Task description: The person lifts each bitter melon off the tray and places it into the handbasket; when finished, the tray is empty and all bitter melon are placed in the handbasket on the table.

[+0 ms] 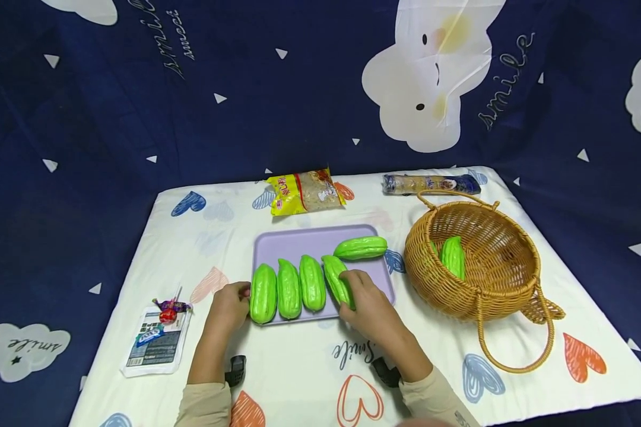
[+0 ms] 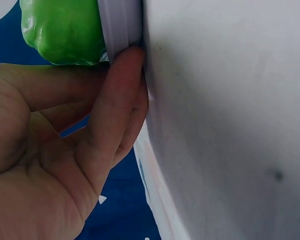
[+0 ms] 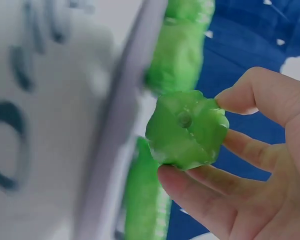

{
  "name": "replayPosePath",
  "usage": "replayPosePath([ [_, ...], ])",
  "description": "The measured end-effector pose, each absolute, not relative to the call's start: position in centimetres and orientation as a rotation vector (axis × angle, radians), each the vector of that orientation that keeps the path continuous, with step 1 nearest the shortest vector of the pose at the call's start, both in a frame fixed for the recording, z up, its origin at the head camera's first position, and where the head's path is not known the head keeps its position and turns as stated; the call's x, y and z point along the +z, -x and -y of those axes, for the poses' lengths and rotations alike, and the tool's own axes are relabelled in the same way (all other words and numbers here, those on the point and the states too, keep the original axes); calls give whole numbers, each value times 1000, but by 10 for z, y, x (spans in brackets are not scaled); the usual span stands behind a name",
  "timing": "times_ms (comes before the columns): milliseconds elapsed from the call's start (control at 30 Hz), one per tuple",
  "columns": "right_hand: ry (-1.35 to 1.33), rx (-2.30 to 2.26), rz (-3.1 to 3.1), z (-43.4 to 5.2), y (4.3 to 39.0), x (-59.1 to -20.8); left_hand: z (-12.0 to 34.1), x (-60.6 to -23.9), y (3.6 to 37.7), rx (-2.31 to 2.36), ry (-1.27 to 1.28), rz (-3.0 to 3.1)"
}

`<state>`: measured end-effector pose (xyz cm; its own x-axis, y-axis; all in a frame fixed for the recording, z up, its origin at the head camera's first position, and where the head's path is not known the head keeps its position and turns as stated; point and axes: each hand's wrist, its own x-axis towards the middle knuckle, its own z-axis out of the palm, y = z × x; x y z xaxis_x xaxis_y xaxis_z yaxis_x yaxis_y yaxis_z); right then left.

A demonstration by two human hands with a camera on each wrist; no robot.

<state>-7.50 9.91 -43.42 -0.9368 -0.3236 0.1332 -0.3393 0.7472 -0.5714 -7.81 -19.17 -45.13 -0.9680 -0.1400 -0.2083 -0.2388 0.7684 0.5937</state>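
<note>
On the heart-print tablecloth [image 1: 310, 367], a purple tray [image 1: 310, 240] fronts navy cloud backdrop [image 1: 192, 107].

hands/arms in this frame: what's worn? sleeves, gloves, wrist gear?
Both hands are bare: no gloves, no rings visible. The left hand and right hand come out of light beige long sleeves, pushed up so the forearms show. A small black device sits under the left wrist and a similar black one under the right; no cables or markings can be made out.
</note>
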Motion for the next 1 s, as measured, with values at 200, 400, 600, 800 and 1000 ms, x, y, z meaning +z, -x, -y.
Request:
replayPosePath([
  [200,-553,953,2709,-115,73,-402,192,-451,78,994,309,-2801],
  [400,-401,933,2529,-144,76,-373,193,-453,77,994,300,-2821],
  [600,-130,941,2385,-177,85,-357,193,-452,77,1005,290,-2829],
  [800,88,861,2378,-203,92,-360,193,-452,77,1002,297,-2832],
  [1000,190,806,2531,-213,94,-371,193,-453,77,1009,282,-2830],
])
